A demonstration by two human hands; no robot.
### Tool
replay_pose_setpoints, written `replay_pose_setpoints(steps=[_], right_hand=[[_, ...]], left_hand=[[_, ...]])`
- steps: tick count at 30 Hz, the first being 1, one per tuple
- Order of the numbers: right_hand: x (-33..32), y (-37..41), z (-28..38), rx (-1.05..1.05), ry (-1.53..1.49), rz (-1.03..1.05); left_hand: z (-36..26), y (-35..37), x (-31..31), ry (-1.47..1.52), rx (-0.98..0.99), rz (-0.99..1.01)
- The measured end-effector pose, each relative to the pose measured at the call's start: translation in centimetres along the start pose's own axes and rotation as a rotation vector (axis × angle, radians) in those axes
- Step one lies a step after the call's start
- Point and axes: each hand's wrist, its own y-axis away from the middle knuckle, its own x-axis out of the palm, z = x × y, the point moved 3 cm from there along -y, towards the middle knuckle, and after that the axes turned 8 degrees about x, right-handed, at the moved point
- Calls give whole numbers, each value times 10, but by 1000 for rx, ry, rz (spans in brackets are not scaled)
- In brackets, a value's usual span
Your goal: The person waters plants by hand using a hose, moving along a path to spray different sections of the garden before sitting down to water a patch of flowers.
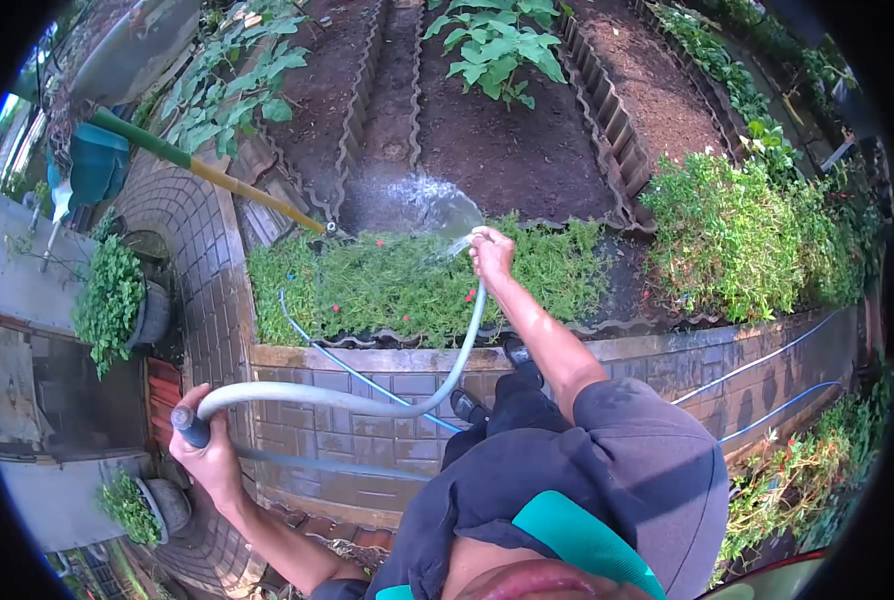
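My right hand (492,256) is closed round the end of a pale garden hose (347,398), held over a low green bed of small-leaved plants (387,285). Water (437,205) fans out from that end, up and to the left across the bed's far edge and the soil behind it. From there the hose loops down and left to my left hand (207,455). That hand, out over the paving at the left, grips the hose together with a dark capped end piece (190,424).
Brick paving (337,365) runs along the low bed's curb. Thin blue hoses (352,372) lie across it. Behind are soil beds with corrugated edging (607,110) and a leafy plant (497,50). A yellow-green pole (217,178) slants in at left, near potted plants (152,310). A bright bush (727,235) grows at right.
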Motion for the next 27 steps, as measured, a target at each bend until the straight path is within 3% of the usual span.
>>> replay_pose_setpoints(steps=[5,8,10,14,17,21,27], right_hand=[[-70,-28,157,-455,56,-125],[-90,-29,239,-738,114,-169],[-101,-27,283,-824,149,-137],[-117,-39,348,-1059,334,-273],[-130,-55,381,-1073,507,-304],[-141,-78,428,-1152,674,-313],[-165,-97,483,-1275,766,-343]], left_hand=[[8,70,90,195,-324,58],[-9,94,134,195,-266,155],[-61,96,161,205,-326,262],[-132,98,213,251,-215,529],[-164,96,247,272,-39,606],[-200,98,276,286,-106,653],[-198,105,296,184,-43,667]])
